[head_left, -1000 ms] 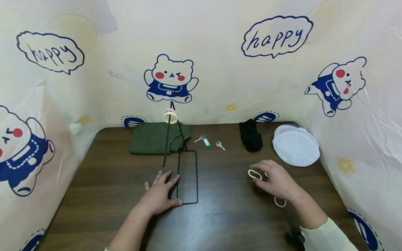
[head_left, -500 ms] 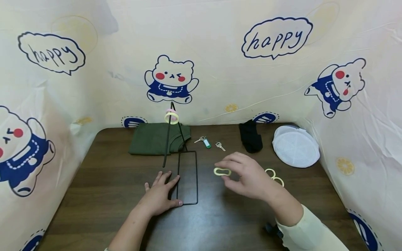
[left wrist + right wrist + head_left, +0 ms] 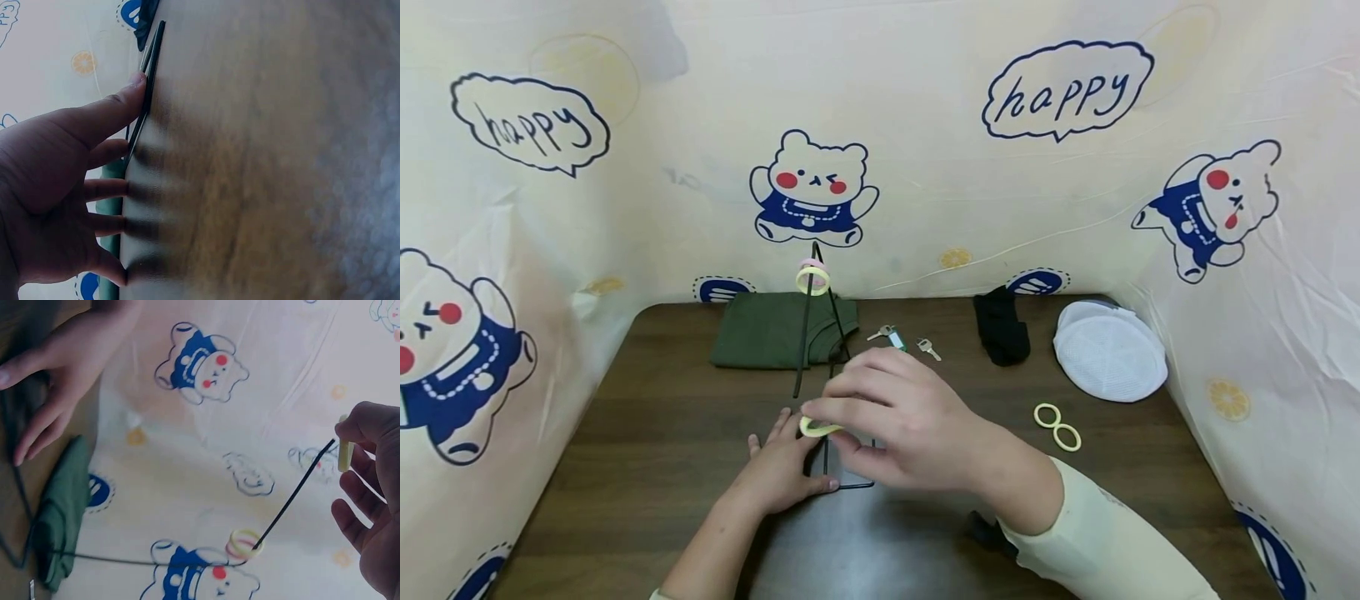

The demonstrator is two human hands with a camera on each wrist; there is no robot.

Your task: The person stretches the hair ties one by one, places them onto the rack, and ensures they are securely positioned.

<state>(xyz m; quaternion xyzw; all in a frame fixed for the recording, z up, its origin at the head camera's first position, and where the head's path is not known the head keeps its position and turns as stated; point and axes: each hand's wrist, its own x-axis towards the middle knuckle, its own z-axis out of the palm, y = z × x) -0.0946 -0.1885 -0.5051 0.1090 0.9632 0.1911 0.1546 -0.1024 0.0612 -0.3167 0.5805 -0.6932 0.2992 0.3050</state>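
My left hand (image 3: 784, 468) (image 3: 75, 187) lies flat with straight fingers on the base of a black wire stand (image 3: 848, 421), pressing it onto the brown table (image 3: 647, 433). The stand's slanted rod (image 3: 803, 333) (image 3: 294, 490) carries a yellow ring and a pink ring (image 3: 812, 278) (image 3: 245, 544) near its top. My right hand (image 3: 887, 417) (image 3: 372, 506) pinches a pale yellow ring (image 3: 817, 427) (image 3: 344, 450) above the left hand, close to the rod's tip in the right wrist view.
Two joined pale rings (image 3: 1057, 426) lie on the table at the right. Along the back are a folded green cloth (image 3: 760, 337), keys with a green tag (image 3: 891, 337), a single key (image 3: 927, 347), a black cloth (image 3: 1000, 329) and a white mesh cap (image 3: 1108, 350). Printed sheets wall three sides.
My right hand has carried the yellow ring from the right of the table leftward to above the stand's base. The left hand has stayed in place.
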